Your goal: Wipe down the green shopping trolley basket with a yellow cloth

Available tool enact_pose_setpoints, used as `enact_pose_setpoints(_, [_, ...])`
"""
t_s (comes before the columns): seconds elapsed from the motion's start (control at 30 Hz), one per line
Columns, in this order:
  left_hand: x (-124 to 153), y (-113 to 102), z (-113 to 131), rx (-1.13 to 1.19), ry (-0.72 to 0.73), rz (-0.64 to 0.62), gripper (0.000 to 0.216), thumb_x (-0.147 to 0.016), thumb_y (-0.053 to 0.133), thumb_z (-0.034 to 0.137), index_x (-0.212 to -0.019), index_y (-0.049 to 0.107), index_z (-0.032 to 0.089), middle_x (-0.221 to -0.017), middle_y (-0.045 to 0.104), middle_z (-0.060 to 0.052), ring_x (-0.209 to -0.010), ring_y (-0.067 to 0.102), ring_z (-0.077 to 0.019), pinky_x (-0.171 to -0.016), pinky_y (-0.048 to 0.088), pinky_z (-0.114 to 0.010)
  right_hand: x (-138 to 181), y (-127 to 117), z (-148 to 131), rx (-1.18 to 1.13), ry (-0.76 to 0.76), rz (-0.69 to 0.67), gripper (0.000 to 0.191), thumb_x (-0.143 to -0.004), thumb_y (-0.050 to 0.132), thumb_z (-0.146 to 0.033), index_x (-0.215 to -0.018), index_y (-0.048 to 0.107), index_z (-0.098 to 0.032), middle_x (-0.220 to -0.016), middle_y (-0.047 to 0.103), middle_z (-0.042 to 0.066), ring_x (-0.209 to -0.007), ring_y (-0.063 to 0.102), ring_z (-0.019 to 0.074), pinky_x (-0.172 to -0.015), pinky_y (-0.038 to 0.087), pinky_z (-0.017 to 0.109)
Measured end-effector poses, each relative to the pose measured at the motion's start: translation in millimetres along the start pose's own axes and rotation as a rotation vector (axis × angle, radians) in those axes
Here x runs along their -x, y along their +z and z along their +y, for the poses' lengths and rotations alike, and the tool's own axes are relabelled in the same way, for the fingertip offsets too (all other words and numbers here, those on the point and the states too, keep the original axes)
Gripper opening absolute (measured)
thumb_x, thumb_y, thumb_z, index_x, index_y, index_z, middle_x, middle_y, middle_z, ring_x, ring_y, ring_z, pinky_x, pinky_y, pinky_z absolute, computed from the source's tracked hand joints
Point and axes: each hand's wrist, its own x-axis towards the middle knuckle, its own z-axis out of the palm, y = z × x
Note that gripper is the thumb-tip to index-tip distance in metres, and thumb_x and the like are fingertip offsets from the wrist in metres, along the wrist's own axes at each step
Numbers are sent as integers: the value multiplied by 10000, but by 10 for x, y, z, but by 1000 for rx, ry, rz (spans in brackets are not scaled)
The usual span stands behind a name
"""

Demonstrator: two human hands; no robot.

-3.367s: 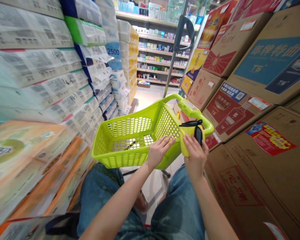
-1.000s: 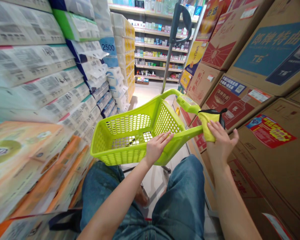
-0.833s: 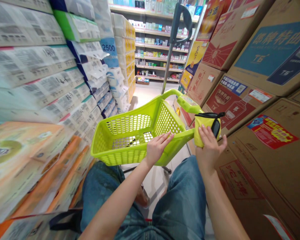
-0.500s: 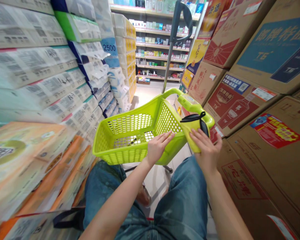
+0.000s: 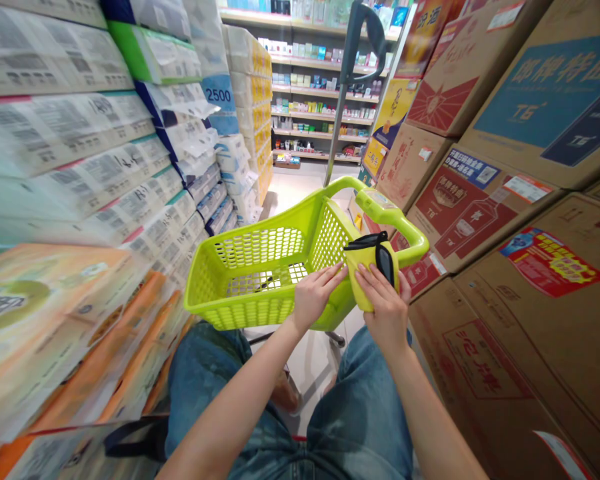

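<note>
A folded yellow cloth pouch [image 5: 361, 257] with black edging is in my right hand [image 5: 386, 303], whose fingers lie across its front. Part of the pouch is hidden behind those fingers. My left hand [image 5: 316, 293] lies over the near rim of a lime-green shopping basket cart [image 5: 250, 311], fingers stretched out and side by side. Its fingertips come up to the left edge of the pouch; whether they touch it I cannot tell. Inside the basket, the perforated floor and walls show.
The cart's grey pull handle [image 5: 341, 100] stands upright behind the basket. Cardboard cartons [image 5: 490, 347] are stacked close on the right. Packs of paper goods [image 5: 80, 133] and orange packs [image 5: 55, 293] line the left. Stocked shelves [image 5: 320, 100] stand at the aisle's far end.
My right hand has moved left with the yellow pouch, from in front of the cart's handle grip to beside my left fingertips. My left hand has stayed on the basket rim.
</note>
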Motion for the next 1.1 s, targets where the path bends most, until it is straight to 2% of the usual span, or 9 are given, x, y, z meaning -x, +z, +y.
enact_pose_setpoints(0.17, [7,14,4,-5,-2,-19,521,-966,517,164,-1470,433,269,-1436,567,-42,-1236,591,-184,-995,520,-343,-14,-169,364,48,-98,-39,520,-858,468,-47,-1306,589,-284,-1349,645,26,-1301,567,215,-1202,179,511])
enact_pose_setpoints(0.33, [7,34,28,-7,-7,-14,534,-960,533,156,-1470,430,278,-1438,565,-25,-1226,597,-178,-989,524,-342,-181,-281,873,106,77,179,498,-839,470,-92,-1281,627,-259,-1358,637,64,-1300,567,253,-1169,272,562])
enact_pose_setpoints(0.47, [-1,33,35,-7,-13,-10,542,-956,537,152,-1472,429,279,-1434,570,-31,-1224,600,-178,-989,525,-340,-207,-136,702,44,130,145,621,-789,432,-59,-1371,565,-228,-1426,577,88,-1385,475,253,-1165,335,528])
enact_pose_setpoints(0.6, [-5,22,20,6,-18,-6,504,-961,534,161,-1449,462,267,-1432,571,-31,-1235,591,-182,-1000,519,-346,-66,101,191,-34,-4,14,694,-778,392,-24,-1435,498,-221,-1445,560,74,-1417,431,230,-1185,333,487])
enact_pose_setpoints(0.7, [0,6,8,3,-14,-3,469,-962,535,174,-1422,499,258,-1418,584,-41,-1225,598,-189,-1006,516,-350,9,141,54,-70,-84,-28,714,-782,377,-13,-1456,472,-225,-1440,565,70,-1411,439,218,-1181,353,463])
enact_pose_setpoints(0.83, [2,-5,9,-4,-10,-14,510,-963,524,163,-1457,453,270,-1424,579,-38,-1217,605,-180,-998,520,-339,-65,-37,409,-50,-98,-9,658,-807,405,-19,-1412,529,-248,-1418,588,59,-1376,488,219,-1162,388,458])
enact_pose_setpoints(0.97, [-2,21,22,-5,-11,-4,512,-967,524,160,-1459,446,273,-1427,576,-26,-1213,607,-180,-980,529,-341,-234,-217,870,20,45,133,566,-823,458,-68,-1346,594,-237,-1395,607,72,-1352,514,244,-1148,395,500])
enact_pose_setpoints(1.03, [-3,37,29,-5,-11,1,516,-964,532,161,-1460,445,271,-1426,577,-26,-1219,604,-182,-983,529,-345,-280,-217,920,42,110,171,580,-799,458,-57,-1336,604,-222,-1388,612,83,-1350,515,251,-1149,389,510])
enact_pose_setpoints(1.1, [-3,45,34,-4,-10,4,518,-961,536,161,-1460,445,270,-1420,582,-31,-1219,604,-179,-984,530,-345,-271,-144,806,56,137,174,608,-777,457,-43,-1342,599,-217,-1387,612,91,-1354,510,258,-1156,376,520])
